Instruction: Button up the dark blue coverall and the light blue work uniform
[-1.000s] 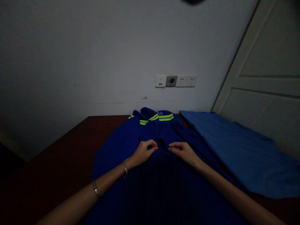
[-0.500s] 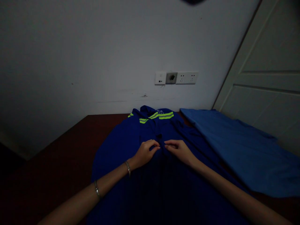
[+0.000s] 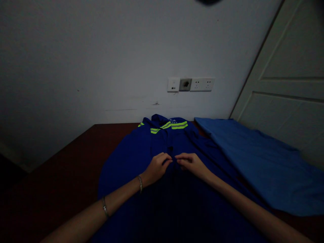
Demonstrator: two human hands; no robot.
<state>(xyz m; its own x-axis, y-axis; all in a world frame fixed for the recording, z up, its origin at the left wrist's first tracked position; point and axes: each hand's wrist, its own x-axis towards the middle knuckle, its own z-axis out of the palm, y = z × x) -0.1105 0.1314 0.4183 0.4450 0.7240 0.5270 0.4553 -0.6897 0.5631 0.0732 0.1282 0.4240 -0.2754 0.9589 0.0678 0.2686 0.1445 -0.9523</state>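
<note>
A dark blue work jacket lies spread out, its collar toward the wall and yellow-green reflective strips across its upper part. Over the middle of its front, my left hand pinches the cloth at the front opening between thumb and fingers. Facing it from the right, my right hand is closed in a similar pinch on the other side of the opening. Only a small gap separates the fingertips. Deep shadow hides the lower part of the jacket and whatever small fastening may be between the fingers.
A lighter blue folded cloth lies to the right of the jacket. Both rest on a dark reddish-brown table against a white wall with a row of sockets. A pale panelled door stands at the right.
My right hand has moved slightly left and down, bringing its fingertips closer to the left hand's. My left hand has dropped a little. The jacket otherwise lies the same.
</note>
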